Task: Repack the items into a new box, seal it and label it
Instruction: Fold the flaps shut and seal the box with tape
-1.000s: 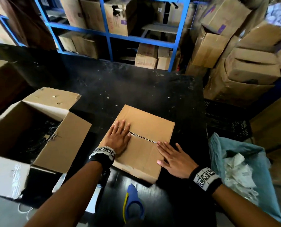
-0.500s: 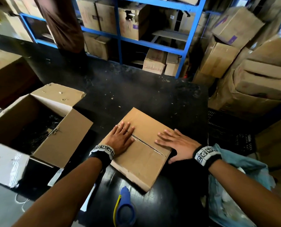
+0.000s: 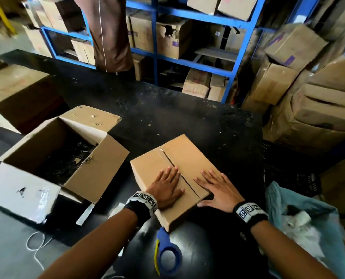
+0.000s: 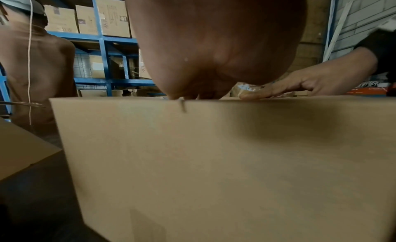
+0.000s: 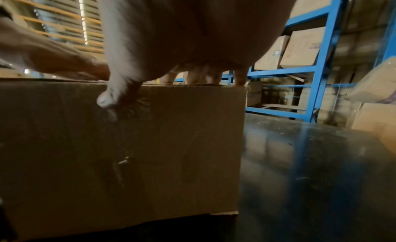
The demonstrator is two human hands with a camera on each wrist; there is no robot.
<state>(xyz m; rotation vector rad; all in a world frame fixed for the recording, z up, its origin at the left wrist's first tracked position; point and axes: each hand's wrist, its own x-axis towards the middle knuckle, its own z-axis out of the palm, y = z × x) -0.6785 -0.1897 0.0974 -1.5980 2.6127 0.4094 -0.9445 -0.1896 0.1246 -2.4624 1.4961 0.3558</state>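
A small brown cardboard box (image 3: 185, 156) with its top flaps folded down stands on the black table (image 3: 187, 121). A dark seam runs along its top between my hands. My left hand (image 3: 167, 186) lies flat on the left flap, fingers straight. My right hand (image 3: 218, 188) lies flat on the right flap, its thumb hanging over the near edge. The left wrist view shows the box side (image 4: 214, 161) under my left palm (image 4: 214, 51). In the right wrist view the thumb (image 5: 115, 96) rests on the box side (image 5: 128, 152). A blue tape dispenser (image 3: 167, 254) lies near me on the table.
A larger open cardboard box (image 3: 53, 164) with dark contents stands to the left. A light blue bag (image 3: 308, 228) with white crumpled material hangs at right. Blue shelving (image 3: 187, 17) with cartons, a box pile (image 3: 318, 101) and another person (image 3: 109, 33) are behind the table.
The small box has been turned on the table so its seam now runs away from me. My right hand has moved from its near corner onto the right flap.
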